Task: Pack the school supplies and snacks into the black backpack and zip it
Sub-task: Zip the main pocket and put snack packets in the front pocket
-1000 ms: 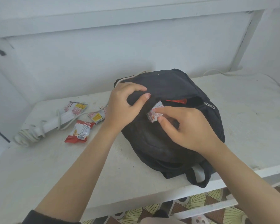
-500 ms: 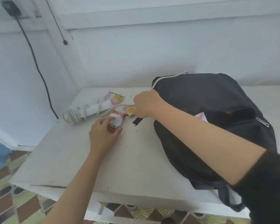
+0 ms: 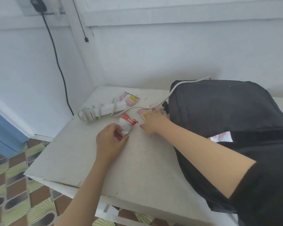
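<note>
Backpack [image 3: 219, 111], black, lies on the white table [image 3: 104, 168] with its opening unzipped and a silvery snack packet [image 3: 220, 137] poking out of the gap, as it did half a second ago. Left of the backpack, the left hand [image 3: 109, 142] no longer lies flat over the red packet [image 3: 126, 126]. Its fingers and thumb now curl round the packet's near end, and the far end is tilted up off the table. The right hand [image 3: 153, 122] was bunched up then. Now it reaches across just beside the backpack's left edge, fingers stretched out on a small pink-and-yellow packet [image 3: 145, 112], thumb spread to the side. Farther left of the backpack sits a white power strip [image 3: 104, 110], with another packet [image 3: 129, 99] behind it.
</note>
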A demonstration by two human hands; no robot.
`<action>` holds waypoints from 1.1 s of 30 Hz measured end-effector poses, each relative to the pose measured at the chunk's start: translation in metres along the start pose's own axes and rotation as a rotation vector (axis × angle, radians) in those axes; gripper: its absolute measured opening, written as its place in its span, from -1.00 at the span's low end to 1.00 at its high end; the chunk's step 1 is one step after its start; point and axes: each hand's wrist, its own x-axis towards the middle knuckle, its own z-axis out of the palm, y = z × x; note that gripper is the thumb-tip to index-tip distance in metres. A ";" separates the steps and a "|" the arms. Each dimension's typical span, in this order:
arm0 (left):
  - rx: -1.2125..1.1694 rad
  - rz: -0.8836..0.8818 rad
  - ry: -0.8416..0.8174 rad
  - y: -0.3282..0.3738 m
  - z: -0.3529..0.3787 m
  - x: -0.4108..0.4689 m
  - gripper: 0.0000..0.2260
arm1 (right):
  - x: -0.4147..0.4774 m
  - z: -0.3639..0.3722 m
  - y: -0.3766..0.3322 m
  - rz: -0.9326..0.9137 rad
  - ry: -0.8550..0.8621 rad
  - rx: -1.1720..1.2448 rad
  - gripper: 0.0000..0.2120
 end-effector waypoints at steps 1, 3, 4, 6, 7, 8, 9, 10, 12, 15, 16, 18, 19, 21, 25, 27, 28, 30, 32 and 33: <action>-0.005 -0.002 -0.004 -0.002 -0.003 -0.002 -0.79 | -0.002 0.001 -0.001 -0.013 -0.003 0.027 -0.36; -0.020 -0.013 -0.011 -0.006 -0.012 -0.007 -0.75 | -0.009 0.002 -0.002 -0.052 -0.015 0.054 -0.35; -0.026 -0.023 -0.020 -0.009 -0.017 -0.010 -0.72 | -0.014 0.001 -0.003 -0.081 -0.020 0.063 -0.36; -0.026 -0.027 -0.043 -0.016 -0.028 -0.014 -0.61 | -0.024 -0.001 -0.003 -0.152 0.000 0.097 -0.41; -0.024 -0.022 -0.058 -0.020 -0.032 -0.015 -0.54 | -0.027 -0.002 -0.002 -0.180 0.027 0.131 -0.46; -0.022 -0.013 -0.072 -0.024 -0.037 -0.017 -0.50 | -0.030 -0.003 -0.001 -0.196 0.059 0.166 -0.51; -0.020 -0.004 -0.085 -0.028 -0.041 -0.018 -0.48 | -0.033 -0.004 0.000 -0.205 0.101 0.187 -0.56; -0.019 0.004 -0.095 -0.030 -0.045 -0.019 -0.47 | -0.035 -0.005 -0.001 -0.211 0.154 0.180 -0.58; -0.033 0.008 -0.122 -0.033 -0.049 -0.020 -0.49 | -0.036 -0.004 -0.003 -0.214 0.191 0.071 -0.44; -0.088 -0.035 -0.165 -0.031 -0.051 -0.024 -0.52 | -0.036 -0.001 -0.004 -0.216 0.034 -0.034 -0.19; -0.100 -0.047 -0.158 -0.029 -0.051 -0.025 -0.53 | -0.037 0.001 -0.004 -0.222 0.034 -0.029 -0.21; -0.131 -0.065 -0.134 -0.022 -0.049 -0.028 -0.56 | -0.039 0.002 -0.003 -0.251 0.135 -0.044 -0.38; -0.156 -0.069 -0.121 -0.017 -0.049 -0.030 -0.59 | -0.041 0.001 -0.001 -0.272 0.182 -0.028 -0.47; -0.190 -0.055 -0.093 -0.008 -0.049 -0.029 -0.62 | -0.048 -0.003 0.005 -0.303 0.203 0.150 -0.60; -0.248 0.036 -0.053 0.019 -0.062 -0.014 -0.62 | -0.078 -0.021 0.029 -0.363 0.366 0.517 -0.62; -0.277 0.096 -0.072 0.037 -0.066 -0.002 -0.63 | -0.097 -0.029 0.045 -0.328 0.498 0.511 -0.61; -0.284 0.123 -0.087 0.047 -0.067 0.004 -0.63 | -0.106 -0.032 0.054 -0.290 0.563 0.472 -0.60; -0.287 0.188 -0.115 0.069 -0.065 0.015 -0.61 | -0.123 -0.039 0.073 -0.218 0.657 0.437 -0.59; -0.302 0.270 -0.137 0.093 -0.060 0.025 -0.60 | -0.139 -0.045 0.093 -0.158 0.723 0.454 -0.59; -0.316 0.302 -0.154 0.105 -0.057 0.028 -0.61 | -0.147 -0.046 0.103 -0.125 0.760 0.448 -0.59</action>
